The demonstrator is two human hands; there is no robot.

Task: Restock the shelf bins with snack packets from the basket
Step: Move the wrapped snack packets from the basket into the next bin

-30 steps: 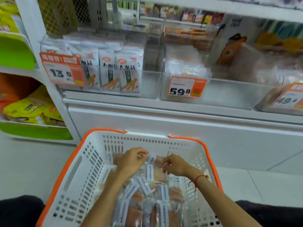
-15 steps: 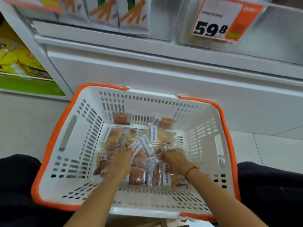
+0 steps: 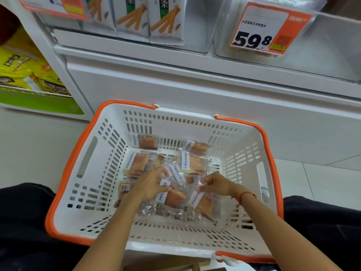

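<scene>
Packets (image 3: 175, 196) are gathered at the middle of the basket (image 3: 93, 153), directly beneath both hands. The left hand (image 3: 150, 184) and right hand (image 3: 215, 183) are curled onto clear wrappers, which run lengthwise toward the shelf bin (image 3: 322, 53) above.

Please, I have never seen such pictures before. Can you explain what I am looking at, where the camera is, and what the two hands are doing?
There is no machine here. A person wears a camera on the head, so the one picture looks forward and down at their own arms. Below is a white basket with orange handles, standing on the floor before a white shelf. In the basket lie many clear snack packets with orange food inside. The left hand and the right hand both reach into the pile, fingers curled on packets; which packet each grip holds is too blurred to tell. Above, a bin carries a price tag reading 59.8.
</scene>
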